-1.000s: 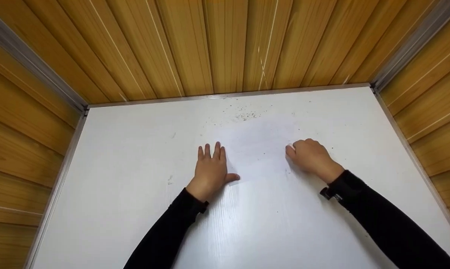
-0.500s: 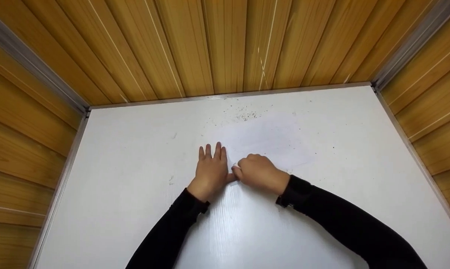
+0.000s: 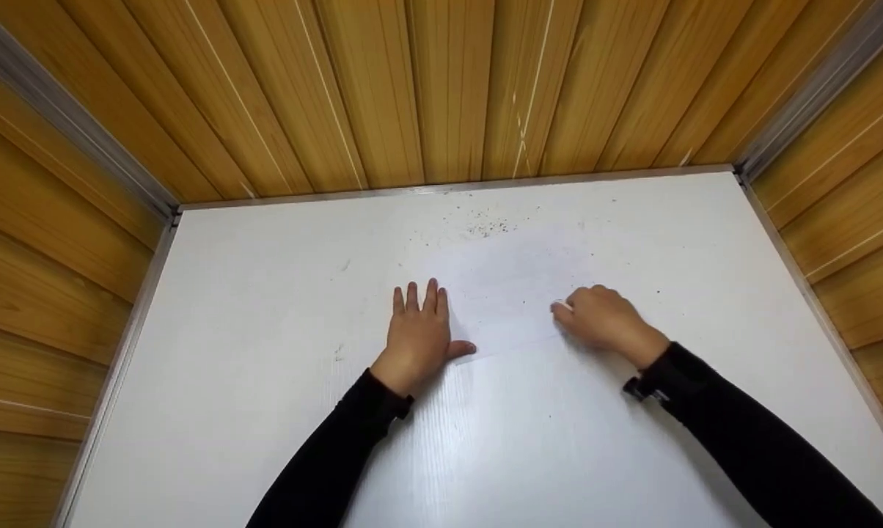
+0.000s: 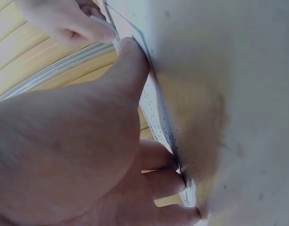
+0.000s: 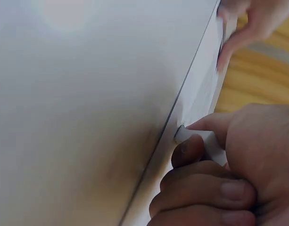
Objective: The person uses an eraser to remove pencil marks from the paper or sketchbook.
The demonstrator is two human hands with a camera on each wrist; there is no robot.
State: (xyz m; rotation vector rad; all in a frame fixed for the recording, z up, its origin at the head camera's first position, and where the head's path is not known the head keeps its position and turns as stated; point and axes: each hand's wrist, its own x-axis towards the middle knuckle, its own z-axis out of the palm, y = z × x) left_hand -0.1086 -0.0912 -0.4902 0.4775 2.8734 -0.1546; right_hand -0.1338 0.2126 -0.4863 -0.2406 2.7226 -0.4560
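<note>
A thin white sheet of paper [image 3: 500, 286] lies flat on the white table. My left hand [image 3: 418, 334] presses on its left edge, fingers spread straight forward and the thumb reaching over the lower left corner. Over the right part of the sheet, my right hand [image 3: 603, 319] pinches a small white block that looks like an eraser [image 5: 210, 143] between thumb and index finger. The other fingers are curled in, as the right wrist view shows. Its tip touches the paper near the lower edge; most of the eraser is hidden inside the hand.
Dark crumbs [image 3: 488, 226] are scattered behind the paper, with a few specks on and around it. Wood-patterned panels [image 3: 449, 88] wall the table [image 3: 265, 293] at the back and both sides. Grey metal strips run along the edges.
My right hand swept left along the paper until it met the left thumb, then went back to the right with the eraser. The left hand has stayed in place.
</note>
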